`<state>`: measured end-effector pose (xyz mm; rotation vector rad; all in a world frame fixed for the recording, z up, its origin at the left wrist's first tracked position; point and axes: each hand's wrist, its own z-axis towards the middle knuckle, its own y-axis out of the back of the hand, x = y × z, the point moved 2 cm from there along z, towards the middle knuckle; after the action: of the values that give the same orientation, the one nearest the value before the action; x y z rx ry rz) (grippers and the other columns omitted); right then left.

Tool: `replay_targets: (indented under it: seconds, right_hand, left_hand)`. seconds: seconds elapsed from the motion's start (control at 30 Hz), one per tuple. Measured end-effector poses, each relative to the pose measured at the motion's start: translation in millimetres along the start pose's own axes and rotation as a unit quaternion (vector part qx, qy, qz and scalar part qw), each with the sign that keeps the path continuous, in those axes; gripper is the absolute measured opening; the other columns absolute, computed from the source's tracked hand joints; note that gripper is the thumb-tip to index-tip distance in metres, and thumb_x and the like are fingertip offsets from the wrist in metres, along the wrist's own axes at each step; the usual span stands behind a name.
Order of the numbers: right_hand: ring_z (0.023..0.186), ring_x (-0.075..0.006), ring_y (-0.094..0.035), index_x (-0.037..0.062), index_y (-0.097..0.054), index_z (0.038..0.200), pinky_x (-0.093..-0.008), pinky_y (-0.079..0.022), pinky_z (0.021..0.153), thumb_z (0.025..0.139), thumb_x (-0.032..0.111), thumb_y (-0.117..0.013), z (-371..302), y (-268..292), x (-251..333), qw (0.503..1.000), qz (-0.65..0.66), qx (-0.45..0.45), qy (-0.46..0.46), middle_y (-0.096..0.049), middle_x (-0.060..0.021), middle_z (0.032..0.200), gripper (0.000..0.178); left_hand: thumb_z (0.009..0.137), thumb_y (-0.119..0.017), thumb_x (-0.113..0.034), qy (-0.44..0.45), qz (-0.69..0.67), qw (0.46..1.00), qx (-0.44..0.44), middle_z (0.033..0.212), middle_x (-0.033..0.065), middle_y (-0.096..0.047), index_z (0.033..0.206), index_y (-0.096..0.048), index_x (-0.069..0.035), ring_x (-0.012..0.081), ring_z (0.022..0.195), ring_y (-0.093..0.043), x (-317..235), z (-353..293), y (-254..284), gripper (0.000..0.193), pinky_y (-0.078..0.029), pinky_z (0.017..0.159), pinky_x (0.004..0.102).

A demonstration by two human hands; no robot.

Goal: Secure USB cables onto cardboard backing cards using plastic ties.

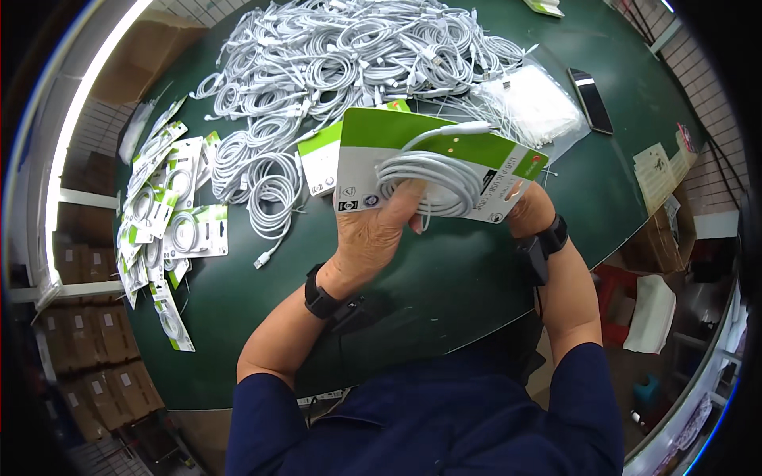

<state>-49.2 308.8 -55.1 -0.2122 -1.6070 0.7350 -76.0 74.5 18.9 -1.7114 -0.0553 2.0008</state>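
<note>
Over the dark green table (444, 293) I hold a green and white backing card (355, 163), slightly tilted, with a coiled light grey USB cable (452, 178) lying across its front. My left hand (367, 238) grips the card's lower left edge, its thumb pressing the coil against the card. My right hand (533, 210) is closed at the card's lower right corner; most of its fingers are hidden behind the card. One cable plug lies over the green band at the card's upper right. Another green and white card (319, 165) is partly covered behind the held one.
A large heap of coiled cables (341, 67) covers the far side. Several carded cables (182, 232) are piled at left. Far right are a clear bag of thin white ties (532, 107) and a black phone (591, 103). A cardboard box (671, 238) stands beyond the right edge.
</note>
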Motion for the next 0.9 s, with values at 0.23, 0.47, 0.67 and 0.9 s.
replay_targets:
  seconds: [0.23,0.47,0.67,0.9]
  right_hand:
    - [0.100,-0.0205,-0.070,0.0026,-0.065,0.126,-0.0302,-0.057,0.086,0.102,0.019,-0.061,-10,9,-5,0.966,-0.237,-0.092,0.035,-0.074,-0.0093,0.112,0.029]
    - [0.104,-0.0209,-0.070,0.0029,-0.064,0.128,-0.0320,-0.057,0.087,0.096,0.030,-0.070,2,2,-7,0.998,-0.003,-0.057,-0.032,-0.072,-0.0103,0.115,0.043]
    - [0.120,-0.0231,-0.063,0.0028,-0.051,0.141,-0.0352,-0.053,0.100,0.099,0.014,-0.064,-6,7,-15,0.995,0.089,-0.023,-0.035,-0.060,-0.0121,0.137,0.046]
    - [0.124,-0.0261,-0.060,0.0020,-0.051,0.142,-0.0383,-0.049,0.105,0.093,0.016,-0.071,8,-52,10,0.951,-0.296,0.016,0.088,-0.060,-0.0129,0.138,0.055]
  left_hand:
    - [0.093,-0.073,-0.007,0.014,0.021,1.000,0.006,0.088,0.0043,-0.068,0.105,-0.067,0.001,0.0086,0.058,-0.059,3,0,3,0.016,-0.047,0.047,0.0238]
    - [0.092,-0.074,-0.008,0.054,-0.010,0.998,-0.008,0.088,0.0050,-0.068,0.109,-0.065,0.002,0.0079,0.057,-0.058,2,3,2,0.022,-0.047,0.046,0.0227]
    - [0.091,-0.073,-0.008,0.095,-0.018,0.995,0.004,0.090,0.0057,-0.068,0.112,-0.063,0.002,0.0083,0.056,-0.058,5,3,-3,0.026,-0.047,0.045,0.0221]
    - [0.092,-0.074,-0.011,0.117,-0.043,0.992,0.010,0.095,0.0066,-0.068,0.117,-0.061,0.001,0.0090,0.060,-0.059,7,1,4,0.031,-0.048,0.046,0.0222]
